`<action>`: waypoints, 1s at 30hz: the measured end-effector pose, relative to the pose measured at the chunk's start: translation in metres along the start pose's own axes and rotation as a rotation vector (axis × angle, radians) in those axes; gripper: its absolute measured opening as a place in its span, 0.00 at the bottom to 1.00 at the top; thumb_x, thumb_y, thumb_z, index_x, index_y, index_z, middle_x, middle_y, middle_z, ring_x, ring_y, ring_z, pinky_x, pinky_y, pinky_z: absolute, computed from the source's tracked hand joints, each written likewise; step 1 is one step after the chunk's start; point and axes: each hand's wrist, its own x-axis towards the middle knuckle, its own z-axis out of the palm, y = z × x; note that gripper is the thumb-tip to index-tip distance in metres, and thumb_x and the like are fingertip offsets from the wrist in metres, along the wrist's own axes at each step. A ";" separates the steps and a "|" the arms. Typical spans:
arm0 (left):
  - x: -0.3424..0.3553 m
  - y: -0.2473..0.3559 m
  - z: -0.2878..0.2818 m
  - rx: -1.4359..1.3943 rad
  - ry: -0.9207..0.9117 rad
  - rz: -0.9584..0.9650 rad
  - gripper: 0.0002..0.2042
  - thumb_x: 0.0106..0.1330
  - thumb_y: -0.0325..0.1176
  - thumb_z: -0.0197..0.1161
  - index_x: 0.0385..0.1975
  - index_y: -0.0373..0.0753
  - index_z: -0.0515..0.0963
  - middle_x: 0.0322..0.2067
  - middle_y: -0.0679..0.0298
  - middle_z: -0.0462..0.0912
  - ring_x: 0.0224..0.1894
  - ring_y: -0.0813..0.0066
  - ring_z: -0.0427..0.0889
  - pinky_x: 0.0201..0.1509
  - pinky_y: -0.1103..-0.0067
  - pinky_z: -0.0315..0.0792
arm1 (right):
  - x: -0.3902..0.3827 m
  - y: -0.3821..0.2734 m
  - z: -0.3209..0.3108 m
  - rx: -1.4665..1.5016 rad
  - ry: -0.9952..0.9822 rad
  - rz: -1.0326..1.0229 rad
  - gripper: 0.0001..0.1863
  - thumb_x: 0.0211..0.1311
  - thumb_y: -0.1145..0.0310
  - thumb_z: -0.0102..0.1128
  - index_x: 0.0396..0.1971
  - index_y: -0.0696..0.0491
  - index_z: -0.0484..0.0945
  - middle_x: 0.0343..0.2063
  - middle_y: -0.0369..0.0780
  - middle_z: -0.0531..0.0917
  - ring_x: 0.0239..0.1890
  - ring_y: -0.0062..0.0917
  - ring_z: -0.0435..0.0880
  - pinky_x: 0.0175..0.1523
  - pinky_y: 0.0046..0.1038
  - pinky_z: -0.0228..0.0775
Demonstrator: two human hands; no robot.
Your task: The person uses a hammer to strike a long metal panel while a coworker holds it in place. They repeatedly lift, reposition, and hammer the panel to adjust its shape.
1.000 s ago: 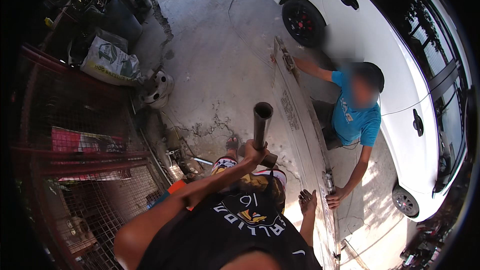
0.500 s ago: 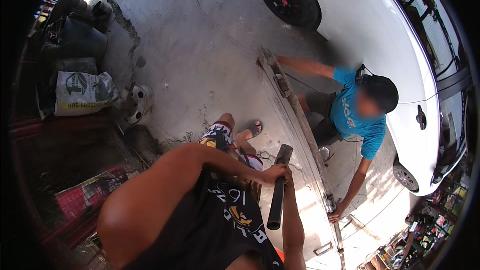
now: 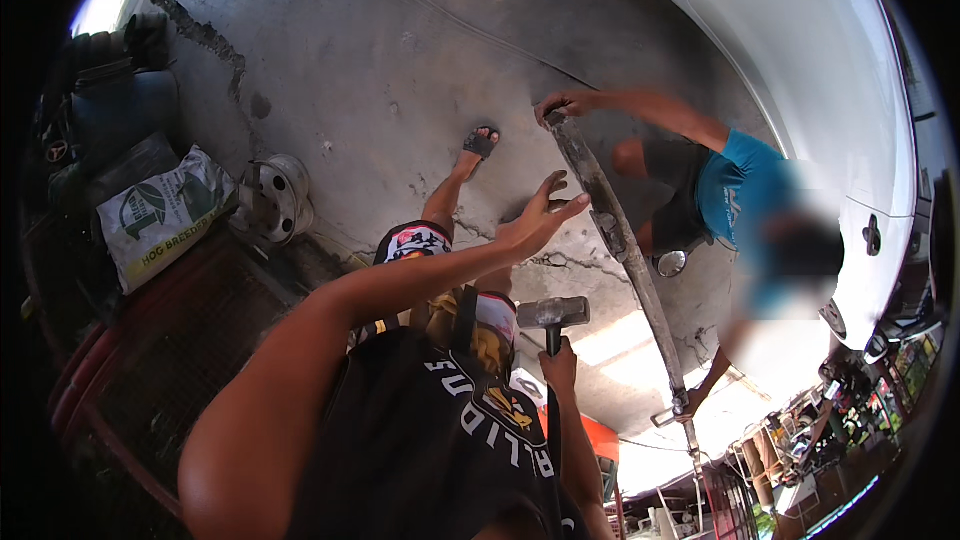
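Observation:
In my right hand (image 3: 559, 366) is a sledgehammer (image 3: 553, 314), gripped on its black handle just below the grey steel head. The handle runs down in front of my black shirt. My left hand (image 3: 545, 217) is stretched forward, fingers spread and holding nothing. Its fingertips come close to a long, slightly curved, worn metal bar (image 3: 637, 265); whether they touch it I cannot tell. Across from me a person in a blue shirt (image 3: 738, 185) crouches beside the bar. One of that person's hands (image 3: 567, 105) holds its far end, the other (image 3: 690, 402) its near part.
A white car (image 3: 800, 70) stands behind the other person. At left are a wheel rim (image 3: 277, 198), a white printed sack (image 3: 165, 210) and a red-framed mesh structure (image 3: 130, 380). Cracks run through the concrete floor (image 3: 400, 90). Clutter (image 3: 790, 450) fills the lower right.
My left hand has left the sledgehammer and reached forward toward the bar. The hammer now hangs from my right hand alone, head up. The other person's far hand shows on the bar's end.

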 end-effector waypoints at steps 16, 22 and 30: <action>0.081 0.066 -0.040 0.431 0.266 0.521 0.46 0.51 0.42 0.80 0.70 0.40 0.61 0.66 0.48 0.65 0.67 0.46 0.70 0.75 0.57 0.62 | 0.077 -0.235 -0.025 -0.047 -0.326 0.174 0.20 0.55 0.60 0.72 0.41 0.59 0.84 0.32 0.53 0.88 0.40 0.52 0.88 0.47 0.46 0.79; 0.131 0.057 -0.039 0.300 0.057 0.862 0.14 0.50 0.36 0.74 0.36 0.40 0.83 0.27 0.65 0.83 0.31 0.66 0.83 0.43 0.72 0.73 | 0.111 -0.232 -0.019 -0.013 -0.255 0.160 0.18 0.53 0.64 0.72 0.38 0.62 0.82 0.31 0.54 0.87 0.40 0.51 0.88 0.46 0.46 0.78; 0.132 0.051 -0.036 0.298 0.020 0.834 0.16 0.49 0.38 0.73 0.36 0.40 0.80 0.25 0.62 0.83 0.27 0.63 0.82 0.34 0.70 0.66 | 0.095 -0.243 -0.035 0.012 -0.235 0.260 0.16 0.55 0.66 0.72 0.38 0.61 0.83 0.27 0.51 0.87 0.34 0.45 0.89 0.44 0.40 0.78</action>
